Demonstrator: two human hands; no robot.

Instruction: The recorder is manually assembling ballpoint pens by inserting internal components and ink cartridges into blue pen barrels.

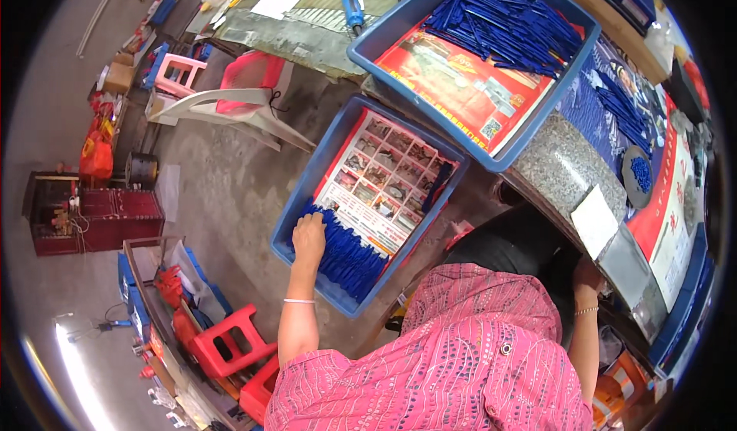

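Observation:
My left hand (309, 235) is at the left end of a row of slim blue pen-like sticks (349, 260). Its fingers are closed at the sticks' ends. The row lies side by side in the near part of a lower blue tray (303, 193), on a printed sheet (376, 171). At the right, my right hand (589, 276) is low beside the table edge, its fingers mostly hidden. An upper blue tray (430, 102) on the table holds a loose heap of the same blue sticks (503, 24) at its far side.
On the table at right are a dish of small blue parts (638, 176), more blue sticks (623, 112) and a white paper (597, 220). A blue-handled tool (352, 5) lies beyond. Left stand a white chair (230, 101), red stools (230, 343) and a dark red cabinet (123, 214).

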